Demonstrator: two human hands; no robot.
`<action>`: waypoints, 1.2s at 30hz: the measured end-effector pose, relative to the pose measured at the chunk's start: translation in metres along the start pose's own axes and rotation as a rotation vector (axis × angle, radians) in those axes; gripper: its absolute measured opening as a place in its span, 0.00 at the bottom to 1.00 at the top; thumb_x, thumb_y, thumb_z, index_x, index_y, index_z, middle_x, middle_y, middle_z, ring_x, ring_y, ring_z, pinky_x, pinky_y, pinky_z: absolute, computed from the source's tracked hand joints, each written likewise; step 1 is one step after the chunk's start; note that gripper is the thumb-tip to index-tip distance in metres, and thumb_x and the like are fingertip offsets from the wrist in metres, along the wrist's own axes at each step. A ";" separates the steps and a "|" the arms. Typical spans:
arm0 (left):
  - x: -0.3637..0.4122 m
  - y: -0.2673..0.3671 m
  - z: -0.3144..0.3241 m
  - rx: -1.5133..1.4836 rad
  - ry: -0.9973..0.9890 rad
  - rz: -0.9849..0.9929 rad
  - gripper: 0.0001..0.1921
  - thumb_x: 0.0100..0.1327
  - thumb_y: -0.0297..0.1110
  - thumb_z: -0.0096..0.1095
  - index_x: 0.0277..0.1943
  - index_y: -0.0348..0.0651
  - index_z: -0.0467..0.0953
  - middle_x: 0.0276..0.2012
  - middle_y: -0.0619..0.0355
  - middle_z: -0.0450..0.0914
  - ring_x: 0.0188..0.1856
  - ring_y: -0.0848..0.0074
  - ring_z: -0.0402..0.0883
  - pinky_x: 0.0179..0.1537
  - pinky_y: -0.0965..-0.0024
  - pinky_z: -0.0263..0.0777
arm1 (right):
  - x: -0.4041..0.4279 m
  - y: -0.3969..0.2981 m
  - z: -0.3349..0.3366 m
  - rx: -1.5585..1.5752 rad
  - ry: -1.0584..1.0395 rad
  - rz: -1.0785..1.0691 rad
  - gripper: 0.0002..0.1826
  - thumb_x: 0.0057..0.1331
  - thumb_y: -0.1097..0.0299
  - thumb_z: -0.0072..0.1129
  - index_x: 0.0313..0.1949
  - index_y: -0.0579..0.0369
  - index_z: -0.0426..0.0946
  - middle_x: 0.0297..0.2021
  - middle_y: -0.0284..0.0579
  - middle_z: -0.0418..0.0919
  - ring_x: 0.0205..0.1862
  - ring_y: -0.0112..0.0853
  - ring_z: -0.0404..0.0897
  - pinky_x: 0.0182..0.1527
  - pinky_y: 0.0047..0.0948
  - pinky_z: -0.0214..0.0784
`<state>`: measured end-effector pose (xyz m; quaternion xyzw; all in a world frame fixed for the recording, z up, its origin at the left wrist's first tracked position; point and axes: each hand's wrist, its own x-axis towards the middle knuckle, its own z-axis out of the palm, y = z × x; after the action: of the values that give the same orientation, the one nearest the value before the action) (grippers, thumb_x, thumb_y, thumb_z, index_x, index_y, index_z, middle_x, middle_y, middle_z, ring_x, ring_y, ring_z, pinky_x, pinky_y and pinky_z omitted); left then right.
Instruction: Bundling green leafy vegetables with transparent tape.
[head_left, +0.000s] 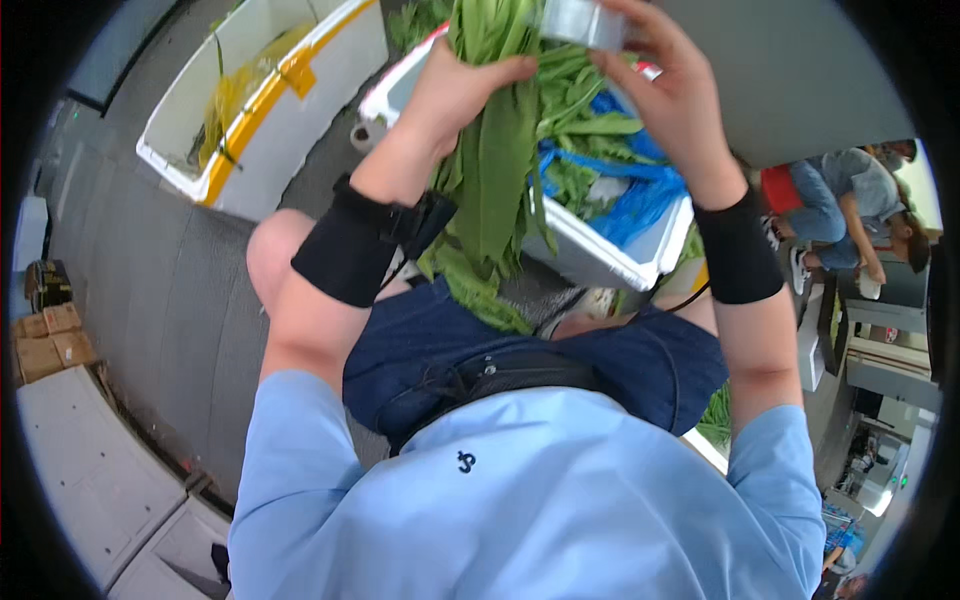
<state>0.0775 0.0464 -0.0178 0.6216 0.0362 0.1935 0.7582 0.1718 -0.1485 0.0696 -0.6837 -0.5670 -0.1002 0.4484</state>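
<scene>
My left hand (459, 91) grips a bunch of long-leafed green vegetables (499, 176), with the thumb across the front of the leaves. The leaf ends hang down towards my lap. Between the fingers of my right hand (671, 94) is a shiny, pale roll of what looks like tape (583, 24), close beside the bunch at the top of the view. Beneath both hands stands a white foam box (592, 244). More loose greens (581, 94) and a crumpled blue plastic bag (641, 199) lie in it.
On the left, another foam box (322, 124) with yellow tape holds a yellow net bag (229, 105). Cardboard boxes (54, 341) and white containers (97, 465) line the far left. A grey panel (810, 82) rises at upper right; a seated person (855, 195) is beyond it.
</scene>
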 end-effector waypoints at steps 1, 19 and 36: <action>-0.003 -0.002 -0.002 0.005 0.011 -0.003 0.16 0.66 0.31 0.73 0.54 0.37 0.81 0.45 0.54 0.88 0.44 0.70 0.89 0.46 0.65 0.85 | -0.006 -0.008 -0.006 -0.130 -0.075 0.137 0.26 0.64 0.79 0.65 0.62 0.53 0.76 0.54 0.48 0.82 0.55 0.44 0.81 0.58 0.39 0.72; -0.013 -0.011 0.011 -0.353 -0.028 -0.039 0.22 0.74 0.40 0.67 0.66 0.43 0.73 0.50 0.59 0.83 0.46 0.76 0.84 0.44 0.69 0.82 | -0.015 -0.029 0.018 -0.293 -0.106 -0.039 0.25 0.63 0.82 0.64 0.60 0.58 0.75 0.51 0.49 0.82 0.52 0.42 0.82 0.52 0.34 0.74; -0.021 0.037 0.018 -0.335 -0.113 -0.017 0.25 0.74 0.45 0.65 0.68 0.44 0.72 0.54 0.60 0.83 0.50 0.76 0.84 0.49 0.70 0.81 | -0.004 -0.046 -0.006 -0.175 -0.109 -0.104 0.27 0.64 0.82 0.62 0.63 0.57 0.73 0.53 0.49 0.79 0.54 0.42 0.81 0.56 0.36 0.74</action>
<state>0.0550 0.0279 0.0175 0.4960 -0.0342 0.1552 0.8537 0.1332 -0.1576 0.0930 -0.6945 -0.6142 -0.1350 0.3496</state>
